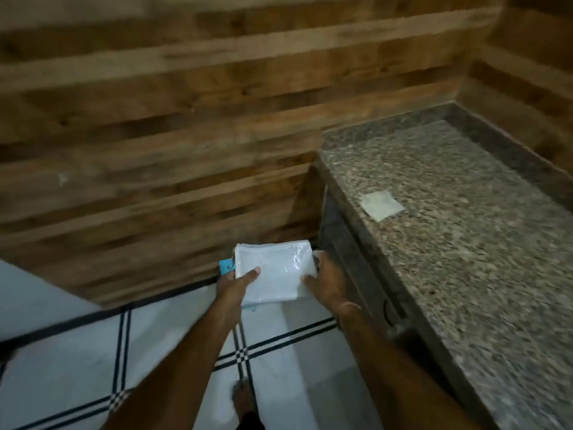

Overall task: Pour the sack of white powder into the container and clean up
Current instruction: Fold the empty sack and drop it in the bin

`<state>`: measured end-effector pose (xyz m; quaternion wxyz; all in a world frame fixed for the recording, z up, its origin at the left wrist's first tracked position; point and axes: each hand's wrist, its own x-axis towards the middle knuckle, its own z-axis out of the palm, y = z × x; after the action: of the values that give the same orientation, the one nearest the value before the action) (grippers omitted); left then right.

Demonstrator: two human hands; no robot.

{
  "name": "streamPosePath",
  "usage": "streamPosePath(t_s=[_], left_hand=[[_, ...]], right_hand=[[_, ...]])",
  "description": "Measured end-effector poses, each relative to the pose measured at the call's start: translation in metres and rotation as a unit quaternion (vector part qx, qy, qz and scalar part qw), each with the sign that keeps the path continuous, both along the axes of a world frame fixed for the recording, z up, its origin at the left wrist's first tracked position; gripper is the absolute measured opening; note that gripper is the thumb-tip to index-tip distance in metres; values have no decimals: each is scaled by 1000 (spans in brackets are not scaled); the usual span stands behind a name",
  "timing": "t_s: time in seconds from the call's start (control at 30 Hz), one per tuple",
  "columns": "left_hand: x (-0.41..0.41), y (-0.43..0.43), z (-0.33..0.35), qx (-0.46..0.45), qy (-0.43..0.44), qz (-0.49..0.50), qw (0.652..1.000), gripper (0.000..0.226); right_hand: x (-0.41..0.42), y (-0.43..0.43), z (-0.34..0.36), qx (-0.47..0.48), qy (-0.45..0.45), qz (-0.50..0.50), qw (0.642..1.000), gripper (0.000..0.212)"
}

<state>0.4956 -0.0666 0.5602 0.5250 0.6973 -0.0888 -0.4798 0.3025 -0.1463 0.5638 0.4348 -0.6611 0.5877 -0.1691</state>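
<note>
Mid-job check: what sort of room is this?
Likely a home kitchen or utility corner: a speckled granite counter, a wood-plank wall and a white tiled floor with black stripes. The left hand and right hand hold a folded white sack.

No text, number or brand can be read anywhere in the frame. The white sack (273, 268) at lower centre shows only a glossy, unmarked face. The blue tag (225, 265) sticking out at its left edge is too small and blurred to tell any print. The pale square sheet (382, 205) lying on the desk (465, 243) at right of centre shows no legible marks.
</note>
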Motion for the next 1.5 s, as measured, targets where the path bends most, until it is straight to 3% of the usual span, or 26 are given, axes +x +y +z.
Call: streamPosePath(t_s=[0.17,0.33,0.47,0.7,0.87,1.0,1.17,1.23,1.37,1.5], left_hand=[[105,7,-64,32,40,56,997,22],[168,-6,-136,75,25,88,993,25],[220,-21,-218,111,-13,103,988,25],[278,-39,-367,122,-40,142,981,25],[298,-42,-457,122,-33,181,975,37],[313,-39,-505,131,-10,205,970,38],[319,-40,-524,134,12,225,965,41],[316,-44,-520,134,24,238,962,41],[307,-67,-497,125,42,247,960,35],[299,-101,-483,120,39,232,965,36]], right_hand=[[111,-7,-60,66,40,40,996,38],[168,-27,-138,122,75,33,989,36],[211,-53,-231,154,117,16,981,50],[267,-92,-422,236,140,15,961,51],[297,-104,-535,337,125,-25,933,85],[323,-106,-604,381,54,-65,921,59],[329,-99,-623,342,-20,-152,927,9],[313,-86,-602,310,-32,-177,934,13],[248,-55,-550,174,89,-152,969,28],[192,-36,-513,127,46,-267,954,46]])
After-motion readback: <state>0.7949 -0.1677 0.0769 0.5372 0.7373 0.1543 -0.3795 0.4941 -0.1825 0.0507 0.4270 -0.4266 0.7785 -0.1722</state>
